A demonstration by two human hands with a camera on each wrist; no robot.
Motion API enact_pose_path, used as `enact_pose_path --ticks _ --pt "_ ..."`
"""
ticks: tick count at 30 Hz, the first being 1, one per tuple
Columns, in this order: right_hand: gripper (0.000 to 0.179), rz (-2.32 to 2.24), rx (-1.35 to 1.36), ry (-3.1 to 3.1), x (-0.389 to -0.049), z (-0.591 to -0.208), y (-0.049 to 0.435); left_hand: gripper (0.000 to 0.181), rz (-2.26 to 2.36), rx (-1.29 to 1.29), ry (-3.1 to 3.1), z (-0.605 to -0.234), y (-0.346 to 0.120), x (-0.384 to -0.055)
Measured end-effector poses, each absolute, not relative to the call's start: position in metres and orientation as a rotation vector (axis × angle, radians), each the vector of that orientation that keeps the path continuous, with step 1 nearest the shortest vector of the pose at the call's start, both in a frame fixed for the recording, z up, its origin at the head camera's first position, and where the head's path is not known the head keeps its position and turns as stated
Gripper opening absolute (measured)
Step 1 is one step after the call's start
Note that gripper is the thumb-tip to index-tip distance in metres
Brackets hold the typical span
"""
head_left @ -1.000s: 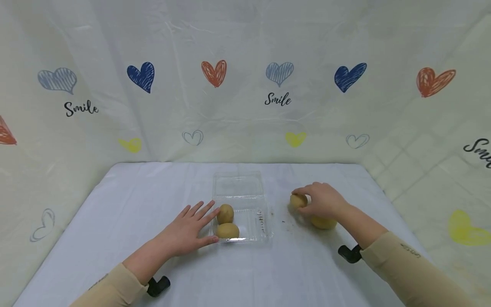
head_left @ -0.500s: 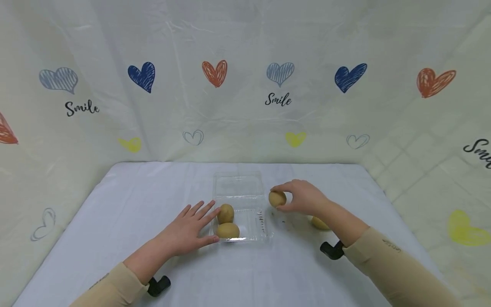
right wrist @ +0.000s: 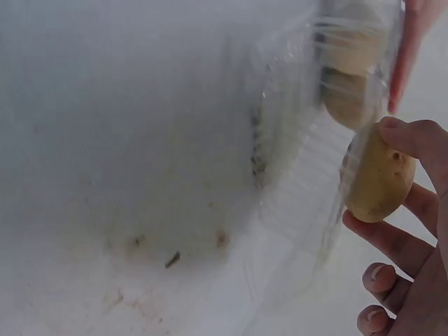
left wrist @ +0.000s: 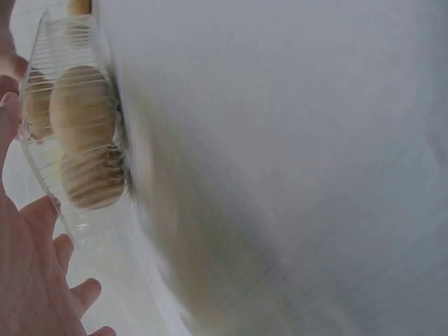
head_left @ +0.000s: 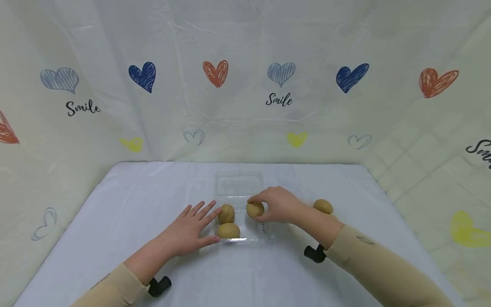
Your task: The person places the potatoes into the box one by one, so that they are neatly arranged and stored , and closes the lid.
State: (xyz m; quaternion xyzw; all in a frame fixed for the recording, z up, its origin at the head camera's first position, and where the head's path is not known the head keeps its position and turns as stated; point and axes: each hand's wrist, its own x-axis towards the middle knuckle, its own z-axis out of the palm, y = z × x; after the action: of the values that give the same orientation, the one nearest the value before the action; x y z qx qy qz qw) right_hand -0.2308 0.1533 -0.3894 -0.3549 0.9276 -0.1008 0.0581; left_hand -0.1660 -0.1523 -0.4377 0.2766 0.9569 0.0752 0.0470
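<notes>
A clear plastic clamshell box point(head_left: 249, 232) lies with its lid folded back on the white cloth. Inside it, along the left side, two potatoes sit one behind the other, a rear one point(head_left: 226, 214) and a front one point(head_left: 228, 230). My left hand point(head_left: 184, 234) has its fingers spread, the index finger and thumb at the box's left edge. Between thumb and fingers, my right hand point(head_left: 281, 204) pinches a third potato point(right wrist: 381, 178) over the right half of the box. In the right wrist view, this potato overlaps the box's rim.
Another potato point(head_left: 323, 206) lies on the cloth to the right, beyond my right forearm, which covers part of that area. Dark crumbs point(right wrist: 172, 260) and brown smudges mark the cloth right of the box. A heart-printed sheet point(head_left: 245, 115) hangs behind the table.
My right hand has carried its potato leftward from the right side of the cloth to above the box. A potato behind that hand has come into view. My left hand has stayed in place.
</notes>
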Motion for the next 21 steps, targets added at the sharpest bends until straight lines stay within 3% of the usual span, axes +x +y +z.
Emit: enact_pose_path --ticks 7,21 --pt "0.045 -0.142 -1.163 2.805 -0.231 -0.400 0.134 0.086 0.246 0.844 2.920 -0.438 -0.152 -0.166" --pt "0.048 -0.032 -1.057 2.812 -0.235 -0.418 0.109 0.084 0.262 0.852 2.919 -0.437 -0.154 -0.166"
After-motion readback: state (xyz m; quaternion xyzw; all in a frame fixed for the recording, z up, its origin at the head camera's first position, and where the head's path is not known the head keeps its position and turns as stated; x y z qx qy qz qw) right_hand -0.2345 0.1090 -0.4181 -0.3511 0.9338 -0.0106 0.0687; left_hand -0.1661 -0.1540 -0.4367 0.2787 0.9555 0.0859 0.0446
